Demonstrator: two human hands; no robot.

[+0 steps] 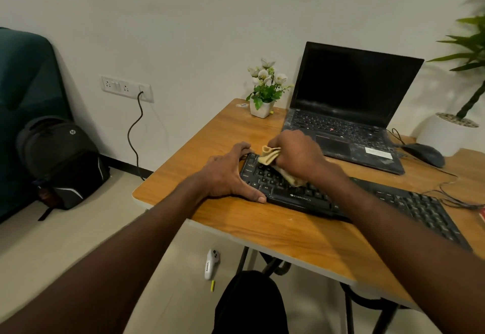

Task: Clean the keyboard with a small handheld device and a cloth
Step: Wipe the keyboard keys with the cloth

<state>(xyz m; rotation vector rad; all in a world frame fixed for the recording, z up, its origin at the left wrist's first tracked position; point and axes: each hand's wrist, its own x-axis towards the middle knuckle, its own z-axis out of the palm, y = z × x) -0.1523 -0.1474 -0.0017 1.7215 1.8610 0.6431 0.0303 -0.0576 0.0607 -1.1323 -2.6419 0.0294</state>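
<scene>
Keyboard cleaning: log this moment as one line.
right hand wiping with cloth | left hand steadies keyboard end | device on floor

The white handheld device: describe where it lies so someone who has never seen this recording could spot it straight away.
Start at the wooden table where the keyboard is being wiped, then look down to the tiled floor below its front edge, left of the black table legs. The white handheld device lies there, elongated with dark buttons at its upper end. The only thing beside it is a small yellow stick, far smaller and thinner.
</scene>
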